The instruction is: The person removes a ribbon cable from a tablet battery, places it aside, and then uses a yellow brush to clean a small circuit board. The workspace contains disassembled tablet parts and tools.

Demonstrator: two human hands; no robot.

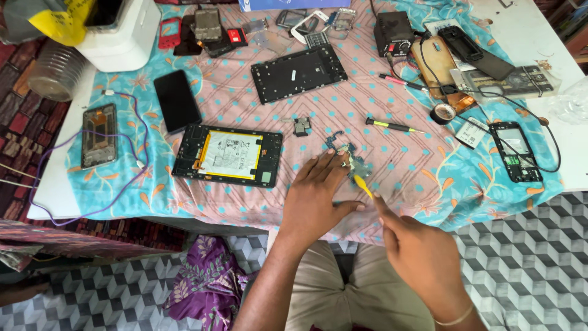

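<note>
Circuit board [357,164], small and blue-green, is seen lying on the patterned cloth [233,107], and everything is placed from it. Well to its left, an opened tablet [228,155] with a white battery is laid flat. Just left of the board, the left hand [315,199] is pressed down on the cloth, fingers spread apart, the fingertips [339,160] touching or nearly touching the board's left edge; nothing is gripped. The board's long axis is judged to run from upper left to lower right. At its lower right end a yellow pry tool [364,186] is aimed up-left, tip just at the board. Below and right of the board, the right hand [419,251] is closed around that tool's handle. The left hand is the nearer one. Up and right of the board a screwdriver [393,126] is left lying.
</note>
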